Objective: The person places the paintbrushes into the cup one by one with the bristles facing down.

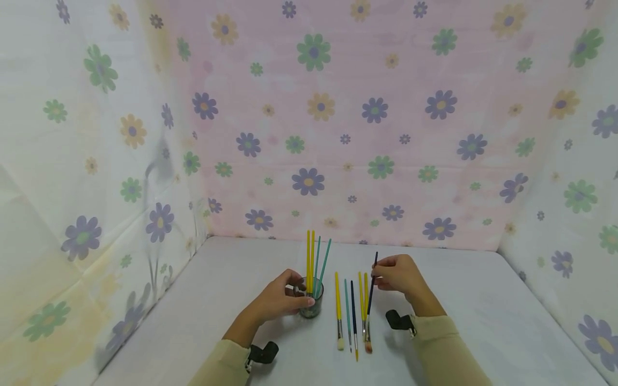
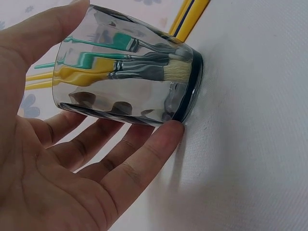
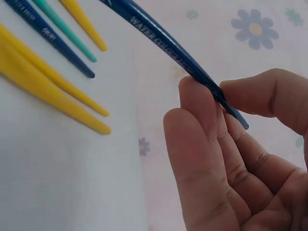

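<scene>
My left hand [image 1: 275, 300] holds a clear glass tumbler [image 2: 130, 101], thumb on one side and fingers on the other. Inside the glass stand yellow-handled paintbrushes [image 1: 310, 257] and teal-handled paintbrushes [image 1: 324, 262], bristles down. The left wrist view shows a flat pale bristle head [image 2: 175, 71] through the glass. With thumb and fingertips, my right hand [image 1: 401, 276] pinches a dark blue watercolour paintbrush [image 3: 166, 48] near its handle end. This brush slants with its tip downward, its lower part overlapping the yellow brushes in the head view.
On the white table [image 1: 463, 321], between the hands, lie a yellow paintbrush [image 1: 338, 295], a teal paintbrush [image 1: 347, 303], another dark blue paintbrush [image 1: 354, 305] and two yellow paintbrushes [image 1: 360, 292] close together. Flower-patterned cloth [image 1: 347, 161] stands behind and at both sides.
</scene>
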`<control>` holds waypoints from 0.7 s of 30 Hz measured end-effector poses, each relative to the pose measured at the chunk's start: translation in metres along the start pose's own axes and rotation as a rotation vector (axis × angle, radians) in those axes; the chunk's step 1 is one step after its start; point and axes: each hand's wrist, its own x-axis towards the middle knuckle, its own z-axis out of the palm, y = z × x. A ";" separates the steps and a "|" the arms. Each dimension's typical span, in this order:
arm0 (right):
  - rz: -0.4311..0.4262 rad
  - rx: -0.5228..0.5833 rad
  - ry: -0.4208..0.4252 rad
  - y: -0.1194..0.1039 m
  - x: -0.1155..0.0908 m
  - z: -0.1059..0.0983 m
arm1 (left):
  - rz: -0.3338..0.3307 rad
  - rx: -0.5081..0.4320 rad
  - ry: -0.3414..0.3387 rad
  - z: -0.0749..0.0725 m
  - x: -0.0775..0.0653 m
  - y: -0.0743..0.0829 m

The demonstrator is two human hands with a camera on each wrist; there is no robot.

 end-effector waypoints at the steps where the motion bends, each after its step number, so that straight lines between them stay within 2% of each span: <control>1: -0.010 0.006 -0.002 -0.003 -0.001 -0.001 | 0.000 0.002 0.000 0.000 0.000 0.000; 11: -0.111 0.038 -0.010 -0.034 -0.007 -0.003 | 0.018 0.010 -0.027 -0.005 -0.001 0.001; 17: -0.163 0.048 -0.002 -0.049 -0.008 0.000 | 0.082 0.046 -0.067 -0.011 -0.002 0.002; 21: -0.183 0.054 0.027 -0.058 -0.008 0.004 | 0.103 0.006 -0.108 -0.013 -0.003 0.003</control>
